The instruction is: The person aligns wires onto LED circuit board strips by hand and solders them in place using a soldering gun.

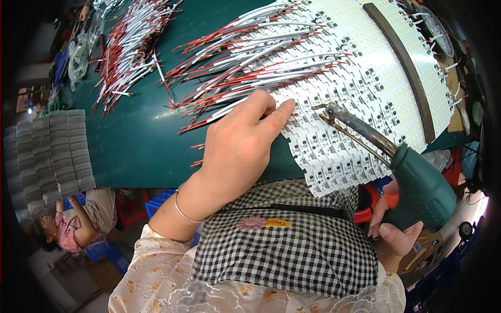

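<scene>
My left hand (pixel 237 138) is closed over the near edge of a panel of white circuit boards (pixel 334 161), thumb and forefinger together at the board pads. Red wire tips poke out past the fingertips, and red wire ends (pixel 197 146) show on the other side of the palm; the fingers hide the rest. My right hand (pixel 399 235) is wrapped around the handle of a green soldering gun (pixel 425 188) with an orange trigger. Its metal tip hovers over the boards, just right of my left fingertips. Rows of white-sleeved red and black wires (pixel 266 78) lie across the panel's left side.
A dark curved bar (pixel 404 68) lies on the panel. A heap of loose wires (pixel 133 47) sits at the far left of the green table (pixel 135 151). Stacked grey strips (pixel 52 151) stand at the left edge. Another person (pixel 75 224) sits at the lower left.
</scene>
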{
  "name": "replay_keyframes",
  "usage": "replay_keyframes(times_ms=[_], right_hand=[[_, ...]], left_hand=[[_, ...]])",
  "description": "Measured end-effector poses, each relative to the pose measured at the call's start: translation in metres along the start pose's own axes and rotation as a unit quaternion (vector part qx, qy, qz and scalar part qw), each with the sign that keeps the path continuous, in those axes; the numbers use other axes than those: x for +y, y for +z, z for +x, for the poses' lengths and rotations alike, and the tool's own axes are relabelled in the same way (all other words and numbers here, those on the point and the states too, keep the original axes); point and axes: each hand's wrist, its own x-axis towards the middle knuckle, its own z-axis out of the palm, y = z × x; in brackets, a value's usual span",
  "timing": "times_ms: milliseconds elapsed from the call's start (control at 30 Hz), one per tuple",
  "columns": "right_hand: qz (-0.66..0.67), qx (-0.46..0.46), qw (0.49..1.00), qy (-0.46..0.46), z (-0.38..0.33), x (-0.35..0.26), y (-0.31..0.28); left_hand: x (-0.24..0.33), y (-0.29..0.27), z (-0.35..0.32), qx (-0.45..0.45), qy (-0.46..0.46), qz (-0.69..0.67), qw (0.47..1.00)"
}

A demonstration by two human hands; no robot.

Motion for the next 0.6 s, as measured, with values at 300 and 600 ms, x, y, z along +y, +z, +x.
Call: replay_keyframes(times_ms=[300,600], right_hand=[[-0.012,0.009,1.000,0.007,0.0001,0.0011,0.0003],[-0.013,0.008,1.000,0.025,0.0018,0.0019,0.0051]], left_hand=[[-0.0024,-0.0018,0.0000,0.049,0.009,-0.024,0.998],[-0.0028,0.0036,0.0019,0.031,0.002,-0.030,0.999]])
